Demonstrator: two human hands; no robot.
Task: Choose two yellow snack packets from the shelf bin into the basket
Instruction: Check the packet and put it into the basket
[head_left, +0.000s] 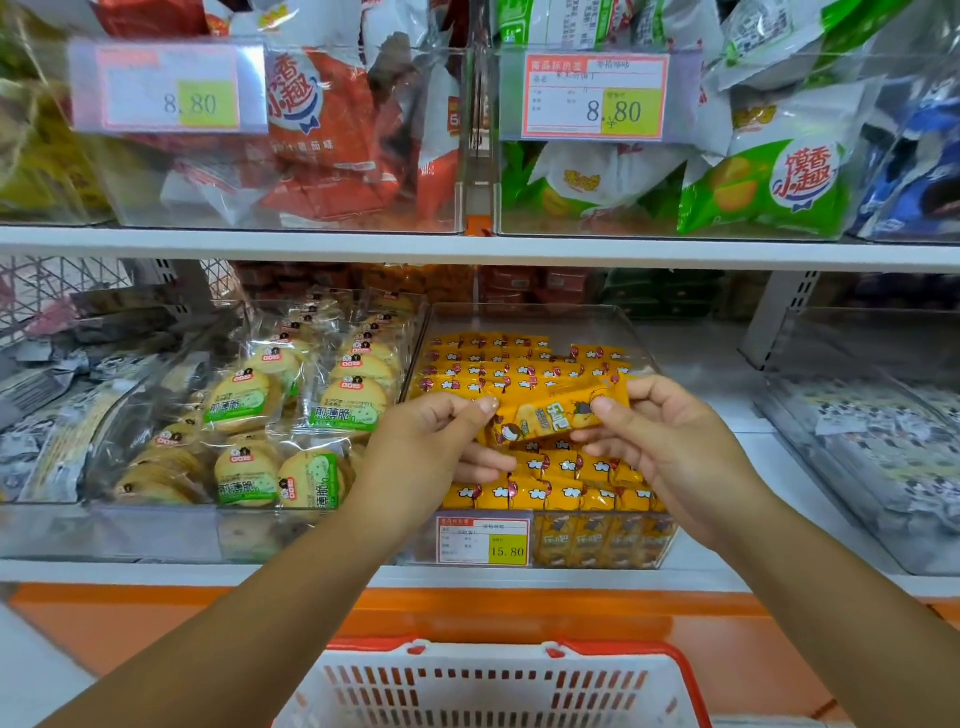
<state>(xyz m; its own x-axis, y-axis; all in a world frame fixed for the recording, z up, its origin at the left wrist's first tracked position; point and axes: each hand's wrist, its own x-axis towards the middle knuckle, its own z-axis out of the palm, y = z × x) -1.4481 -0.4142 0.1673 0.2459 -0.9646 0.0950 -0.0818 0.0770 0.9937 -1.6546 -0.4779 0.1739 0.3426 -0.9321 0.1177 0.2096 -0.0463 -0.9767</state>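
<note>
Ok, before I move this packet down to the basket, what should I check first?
1. Both ends of the yellow packet pinched, by left hand and right hand: ok.
2. Packet lifted above the rest in the shelf bin: ok.
3. The basket sits below the hands, open side up: ok.
4. Second packet also in hand: cannot tell.
5. Packets already inside basket: cannot tell, its floor is out of view.

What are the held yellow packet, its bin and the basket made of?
yellow packet: likely thin glossy plastic film; printed, with sheen.
bin: clear rigid plastic, maybe acrylic; contents show through its walls.
basket: moulded plastic, by its slotted white wall and red rim; fairly matte.
</note>
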